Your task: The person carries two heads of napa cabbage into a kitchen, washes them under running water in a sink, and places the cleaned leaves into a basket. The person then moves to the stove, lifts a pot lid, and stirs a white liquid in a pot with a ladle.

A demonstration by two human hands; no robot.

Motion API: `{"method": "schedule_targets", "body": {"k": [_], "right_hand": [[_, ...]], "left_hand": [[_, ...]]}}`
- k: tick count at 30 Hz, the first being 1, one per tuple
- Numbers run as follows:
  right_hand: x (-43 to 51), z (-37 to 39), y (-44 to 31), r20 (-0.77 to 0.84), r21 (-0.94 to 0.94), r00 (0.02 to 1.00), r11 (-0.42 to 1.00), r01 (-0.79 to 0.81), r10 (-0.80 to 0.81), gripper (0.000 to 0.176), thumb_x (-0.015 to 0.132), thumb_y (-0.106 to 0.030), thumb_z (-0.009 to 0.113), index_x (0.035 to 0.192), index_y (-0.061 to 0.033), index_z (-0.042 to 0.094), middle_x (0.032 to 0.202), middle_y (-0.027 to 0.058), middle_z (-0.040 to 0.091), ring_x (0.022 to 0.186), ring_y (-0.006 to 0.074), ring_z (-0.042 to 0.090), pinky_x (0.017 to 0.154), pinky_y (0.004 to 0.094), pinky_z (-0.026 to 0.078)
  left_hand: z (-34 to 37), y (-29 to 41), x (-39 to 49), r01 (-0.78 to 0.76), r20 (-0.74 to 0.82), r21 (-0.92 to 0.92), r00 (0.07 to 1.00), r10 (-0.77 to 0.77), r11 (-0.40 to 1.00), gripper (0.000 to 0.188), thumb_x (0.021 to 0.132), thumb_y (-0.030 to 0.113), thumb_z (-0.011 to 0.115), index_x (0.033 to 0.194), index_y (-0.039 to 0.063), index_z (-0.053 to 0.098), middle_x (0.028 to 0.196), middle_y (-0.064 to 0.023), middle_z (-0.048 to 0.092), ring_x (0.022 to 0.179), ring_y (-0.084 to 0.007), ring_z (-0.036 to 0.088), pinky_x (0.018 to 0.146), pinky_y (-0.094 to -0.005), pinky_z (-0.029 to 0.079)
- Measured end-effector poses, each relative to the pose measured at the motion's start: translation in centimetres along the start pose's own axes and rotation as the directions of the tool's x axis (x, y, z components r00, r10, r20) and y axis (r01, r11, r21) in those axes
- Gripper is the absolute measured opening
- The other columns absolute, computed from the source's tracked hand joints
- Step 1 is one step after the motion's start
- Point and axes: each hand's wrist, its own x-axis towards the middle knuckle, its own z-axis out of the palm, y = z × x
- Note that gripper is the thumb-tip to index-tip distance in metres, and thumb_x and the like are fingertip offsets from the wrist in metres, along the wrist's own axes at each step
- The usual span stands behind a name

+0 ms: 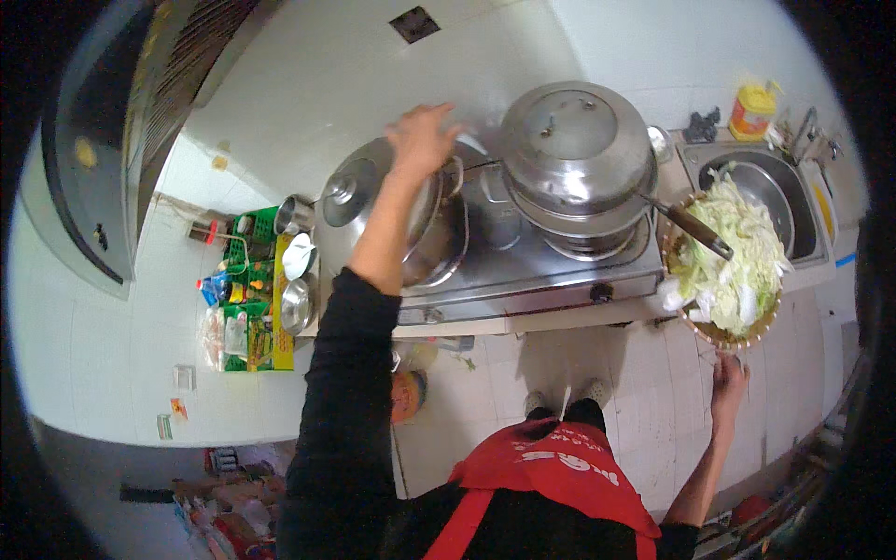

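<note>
My left hand (423, 140) is raised with spread fingers over the far side of a lidded steel pot (381, 203) on the left of the gas stove (497, 231). A white object (472, 143), too hidden to identify, lies just beyond my fingers. My right hand (730, 378) grips the near rim of a round bamboo basket (724, 341) heaped with cut cabbage (735, 259). The basket sits at the stove's right end, partly over the counter edge. On the right burner stands a wok with a domed steel lid (577, 147); its wooden handle (700, 231) reaches across the cabbage.
To the right, a steel basin (756, 185) sits in the sink (812, 231), with a yellow jug (754, 112) behind it. Left of the stove are steel bowls (297, 304) and a green crate (262, 227) of seasoning bottles. A range hood (91, 154) hangs at upper left.
</note>
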Motion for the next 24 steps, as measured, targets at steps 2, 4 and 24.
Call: {"method": "schedule_targets", "body": {"k": [2, 4, 24], "right_hand": [[-3.3, 0.9, 3.6, 0.11, 0.005, 0.992, 0.998, -0.07, 0.069, 0.026, 0.086, -0.007, 0.064, 0.112, -0.0028, 0.063, 0.105, 0.0199, 0.065, 0.097, 0.0367, 0.059, 0.092, 0.042, 0.045], [-6.4, 2.2, 6.5, 0.218, -0.032, 0.958, 0.983, -0.183, 0.186, 0.032, 0.084, -0.007, 0.067, 0.115, -0.0022, 0.061, 0.108, 0.0213, 0.061, 0.103, 0.0374, 0.058, 0.093, 0.0421, 0.045], [-18.6, 7.5, 3.3, 0.466, -0.11, 0.859, 0.978, -0.179, 0.21, 0.032, 0.079, -0.017, 0.07, 0.108, -0.0036, 0.068, 0.087, 0.0201, 0.07, 0.082, 0.0357, 0.068, 0.079, 0.0429, 0.053]], "left_hand": [[-1.7, -5.7, -2.3, 0.199, 0.079, 0.125, 0.975, -0.21, 0.972, 0.051, 0.084, 0.043, 0.068, 0.13, 0.023, 0.059, 0.137, -0.0108, 0.053, 0.129, -0.0362, 0.046, 0.1, -0.0697, 0.027], [-2.8, -11.5, -4.8, 0.407, 0.07, 0.206, 0.901, -0.428, 0.89, 0.054, 0.082, 0.046, 0.068, 0.13, 0.02, 0.06, 0.13, -0.0118, 0.059, 0.125, -0.0314, 0.051, 0.101, -0.0615, 0.034], [-0.7, -20.7, -6.2, 0.285, -0.052, -0.24, 0.951, -0.305, 0.928, 0.049, 0.079, 0.041, 0.07, 0.11, 0.003, 0.069, 0.106, -0.0193, 0.069, 0.101, -0.0343, 0.066, 0.09, -0.0413, 0.051]]}}
